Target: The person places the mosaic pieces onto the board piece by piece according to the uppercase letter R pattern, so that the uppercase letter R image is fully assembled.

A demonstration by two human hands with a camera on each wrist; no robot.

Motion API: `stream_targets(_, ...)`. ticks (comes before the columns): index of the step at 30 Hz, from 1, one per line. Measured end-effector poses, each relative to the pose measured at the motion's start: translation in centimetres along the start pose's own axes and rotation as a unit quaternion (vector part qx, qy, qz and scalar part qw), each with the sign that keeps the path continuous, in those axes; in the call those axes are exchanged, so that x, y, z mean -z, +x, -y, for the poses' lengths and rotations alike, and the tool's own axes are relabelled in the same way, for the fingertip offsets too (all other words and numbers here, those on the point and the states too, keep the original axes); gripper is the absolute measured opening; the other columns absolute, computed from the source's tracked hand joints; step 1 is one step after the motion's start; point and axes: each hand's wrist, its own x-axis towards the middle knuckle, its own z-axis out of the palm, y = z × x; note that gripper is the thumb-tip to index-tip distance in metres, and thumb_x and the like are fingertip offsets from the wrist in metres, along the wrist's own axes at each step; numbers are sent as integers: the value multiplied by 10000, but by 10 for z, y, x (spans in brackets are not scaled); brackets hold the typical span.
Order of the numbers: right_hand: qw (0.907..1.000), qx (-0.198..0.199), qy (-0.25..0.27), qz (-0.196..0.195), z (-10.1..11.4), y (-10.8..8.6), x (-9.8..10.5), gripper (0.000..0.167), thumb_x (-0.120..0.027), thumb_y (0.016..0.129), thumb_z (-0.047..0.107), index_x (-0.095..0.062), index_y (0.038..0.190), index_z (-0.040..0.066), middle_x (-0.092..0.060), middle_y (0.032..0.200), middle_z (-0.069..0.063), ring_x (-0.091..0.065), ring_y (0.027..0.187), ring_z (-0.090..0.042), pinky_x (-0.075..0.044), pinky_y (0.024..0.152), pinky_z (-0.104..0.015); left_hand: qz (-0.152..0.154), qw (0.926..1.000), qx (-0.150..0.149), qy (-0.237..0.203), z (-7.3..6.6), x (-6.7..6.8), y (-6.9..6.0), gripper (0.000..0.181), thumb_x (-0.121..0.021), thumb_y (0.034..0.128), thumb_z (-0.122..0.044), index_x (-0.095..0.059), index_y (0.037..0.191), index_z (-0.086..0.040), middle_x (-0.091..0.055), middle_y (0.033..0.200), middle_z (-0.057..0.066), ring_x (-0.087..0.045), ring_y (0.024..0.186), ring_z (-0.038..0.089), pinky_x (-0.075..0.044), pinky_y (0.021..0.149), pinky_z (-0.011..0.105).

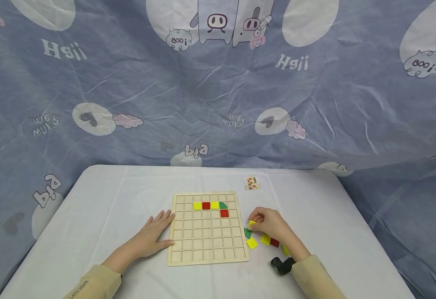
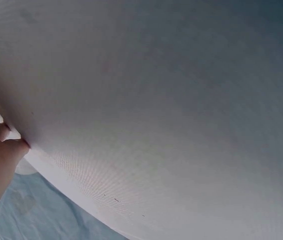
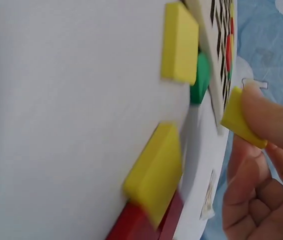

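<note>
The right hand (image 1: 270, 222) pinches a yellow square block (image 3: 241, 120) between thumb and finger, to the right of the wooden grid board (image 1: 207, 262). Beside and below that hand lie a green quarter-round piece (image 1: 247, 233), a loose yellow block (image 1: 252, 243), another yellow block (image 1: 265, 239) and red pieces (image 1: 274, 242). The left hand (image 1: 150, 236) rests with spread fingers at the board's left edge. Near the top of the grid sit a yellow, a red, a yellow and a green piece in a row, with a red square (image 1: 224, 213) under the green one.
A small patterned card (image 1: 251, 182) lies behind the board, to its right. A black object (image 1: 281, 265) stands by the right sleeve, near another yellow piece (image 1: 285, 250). White cloth covers the table (image 1: 139, 187); a blue-grey printed curtain (image 1: 203, 95) hangs behind it.
</note>
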Motion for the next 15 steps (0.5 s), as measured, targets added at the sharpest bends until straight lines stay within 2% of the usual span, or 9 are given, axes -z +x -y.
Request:
stream_targets(8,9982,260,485,-242,21,13,-18,191,-845,756,100,-678,842,135,-625,773,21,-558,700,-118,-477,647,-203,-12,10000,11,0,0,-1,0,833,-667,909,-442,-308,1531,-19,-239,1609,214,-169,1495,440,-114,1184,661)
stream_targets(15,9949,408,917,-60,37,24,-36,176,-820,793,113,-684,905,123,-650,817,6,-583,690,-124,-496,610,-214,-34,10000,-11,36,2,-2,0,834,-664,910,-447,-307,1532,-21,-234,1610,213,-171,1495,440,-120,1181,665)
